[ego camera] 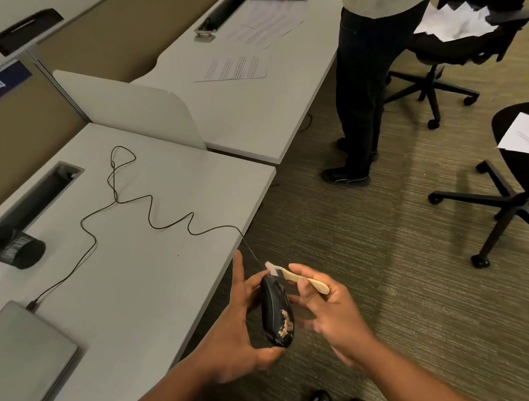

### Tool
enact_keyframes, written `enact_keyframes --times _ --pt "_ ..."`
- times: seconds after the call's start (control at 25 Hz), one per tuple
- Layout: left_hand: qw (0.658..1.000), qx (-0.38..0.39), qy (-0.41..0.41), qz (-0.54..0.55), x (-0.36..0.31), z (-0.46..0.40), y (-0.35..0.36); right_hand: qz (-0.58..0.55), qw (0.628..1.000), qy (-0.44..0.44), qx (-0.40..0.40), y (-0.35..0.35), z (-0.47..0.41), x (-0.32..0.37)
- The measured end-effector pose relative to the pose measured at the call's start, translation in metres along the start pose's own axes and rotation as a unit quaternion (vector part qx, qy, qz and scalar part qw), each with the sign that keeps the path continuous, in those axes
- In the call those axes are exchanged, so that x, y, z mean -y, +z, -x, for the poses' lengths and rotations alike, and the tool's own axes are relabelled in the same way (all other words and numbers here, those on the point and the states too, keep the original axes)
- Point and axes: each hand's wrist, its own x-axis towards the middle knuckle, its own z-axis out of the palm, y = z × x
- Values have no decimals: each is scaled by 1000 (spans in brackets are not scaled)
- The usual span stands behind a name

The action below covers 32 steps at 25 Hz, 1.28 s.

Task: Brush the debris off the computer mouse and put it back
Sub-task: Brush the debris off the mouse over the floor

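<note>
The brush head [271, 266] is kinda blurry, so I can't tell if the bristles actually touch the mouse [276, 312]. Left hand [237, 328] cradles the black wired mouse out past the desk [147, 272] edge, thumb under its back end. Tan debris [287, 324] sits on its rear. Right hand [330, 309] pinches the wooden brush handle at the front end.
</note>
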Motion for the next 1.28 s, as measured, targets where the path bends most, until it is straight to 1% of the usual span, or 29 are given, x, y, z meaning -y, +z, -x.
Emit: enact_keyframes --times 0.16,0.24,0.32,0.44,0.56,0.68,0.8,0.88,1.0,1.04,1.16,1.2,1.28 --pt "1000 -5 -8 21 1 0 0 78 995 -45 -37 -5 1 10" --pt "999 -8 -14 30 0 0 -1 78 994 -69 -45 -9 -1 15" --pt "999 -7 -13 40 1 -1 -2 80 993 -81 -34 -12 -3 21" --pt "999 0 -13 50 0 -1 -2 81 994 -73 13 -14 -4 30" --pt "999 3 -17 51 -1 -2 -3 117 990 -56 58 -16 -4 39" --pt "999 5 -23 43 -2 -1 -4 145 987 -41 59 -18 -8 46" --pt "998 9 -33 46 -2 1 -4 187 981 -37 28 -19 -13 48" --pt "998 12 -32 44 -2 1 -3 173 984 -43 19 -20 -14 49" --pt "998 15 -29 47 -3 2 -3 112 992 -36 47 -18 -11 51" --pt "998 14 -28 49 -4 2 -3 113 992 -32 48 -18 -11 51" --pt "998 10 -29 47 -4 1 -3 168 985 -33 23 -18 -14 52" --pt "999 10 -28 44 -4 1 -3 171 985 -37 15 -18 -14 53" --pt "999 13 -25 41 -3 0 -3 135 990 -39 19 -19 -13 54"
